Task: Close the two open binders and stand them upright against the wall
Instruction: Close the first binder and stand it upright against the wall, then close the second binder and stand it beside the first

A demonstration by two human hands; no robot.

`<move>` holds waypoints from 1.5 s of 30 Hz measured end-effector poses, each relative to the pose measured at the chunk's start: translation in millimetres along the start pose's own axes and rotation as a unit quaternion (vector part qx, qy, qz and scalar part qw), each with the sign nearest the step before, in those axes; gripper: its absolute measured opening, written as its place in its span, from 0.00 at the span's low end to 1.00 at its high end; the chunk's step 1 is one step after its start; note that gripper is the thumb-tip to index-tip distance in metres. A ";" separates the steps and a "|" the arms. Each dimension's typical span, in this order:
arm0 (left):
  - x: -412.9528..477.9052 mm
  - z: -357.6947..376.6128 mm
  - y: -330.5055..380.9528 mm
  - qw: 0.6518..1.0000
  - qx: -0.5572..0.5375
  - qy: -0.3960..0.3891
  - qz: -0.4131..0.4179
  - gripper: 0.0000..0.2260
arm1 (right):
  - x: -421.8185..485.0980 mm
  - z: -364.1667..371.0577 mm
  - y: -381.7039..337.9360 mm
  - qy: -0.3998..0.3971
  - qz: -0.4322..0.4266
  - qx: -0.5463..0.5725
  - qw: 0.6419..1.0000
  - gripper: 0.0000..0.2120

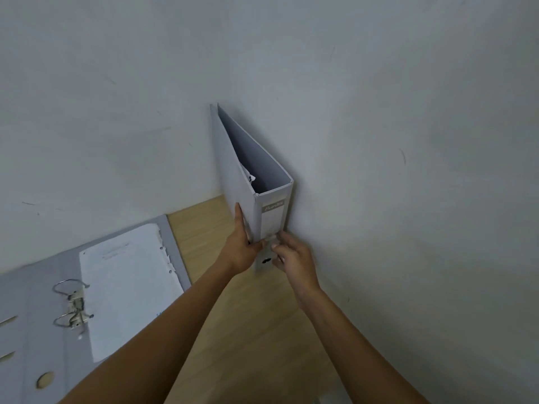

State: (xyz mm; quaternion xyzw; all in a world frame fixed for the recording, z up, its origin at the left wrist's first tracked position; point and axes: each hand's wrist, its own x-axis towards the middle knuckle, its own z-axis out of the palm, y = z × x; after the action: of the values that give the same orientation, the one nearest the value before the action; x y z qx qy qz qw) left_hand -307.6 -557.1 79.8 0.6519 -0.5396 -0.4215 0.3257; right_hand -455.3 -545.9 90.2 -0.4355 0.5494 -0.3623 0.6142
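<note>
A closed grey binder (248, 176) stands upright in the corner, its right cover flat against the right-hand wall (408, 170) and its labelled spine facing me. My left hand (243, 247) grips its left cover near the bottom. My right hand (294, 258) holds the lower spine, fingers by the finger hole. A second grey binder (58, 330) lies open flat on the wooden desk (248, 330) at the left, with white sheets (128, 287) on its right half and its metal rings (71, 304) showing.
Pale walls meet in a corner behind the upright binder. The back wall (116, 112) runs along the far edge of the desk, just behind the open binder. Bare wood shows between the two binders and under my forearms.
</note>
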 end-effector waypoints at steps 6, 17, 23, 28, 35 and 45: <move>20.8 2.1 2.8 1.000 0.018 -0.003 -0.001 0.48 | 10.2 4.4 0.9 -0.010 0.010 -0.065 0.998 0.38; 24.6 2.3 -0.8 0.999 0.048 0.005 -0.021 0.50 | 13.0 -10.7 7.0 -0.004 0.003 -0.085 0.996 0.27; -16.7 -15.9 -13.5 0.995 0.022 0.026 -0.095 0.46 | 12.7 -10.0 10.3 -0.069 0.026 -0.096 0.993 0.11; -85.8 -44.4 -45.1 0.983 -0.019 0.057 -0.171 0.28 | 0.8 21.4 23.2 -0.138 0.040 -0.114 0.983 0.09; -194.6 -83.5 -112.4 0.951 -0.112 0.125 -0.259 0.17 | -29.6 81.9 54.1 -0.246 0.088 -0.185 0.947 0.09; -321.4 -172.9 -197.2 0.870 -0.283 0.254 -0.312 0.16 | -92.1 218.6 96.5 -0.348 0.139 -0.310 0.874 0.08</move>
State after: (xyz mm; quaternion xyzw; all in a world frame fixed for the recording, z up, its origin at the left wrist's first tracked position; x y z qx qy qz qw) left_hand -87.2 -207.4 44.7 0.7511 -0.0638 -0.4556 0.4735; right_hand -254.3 -396.4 37.0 -0.6204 0.4394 0.0905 0.6433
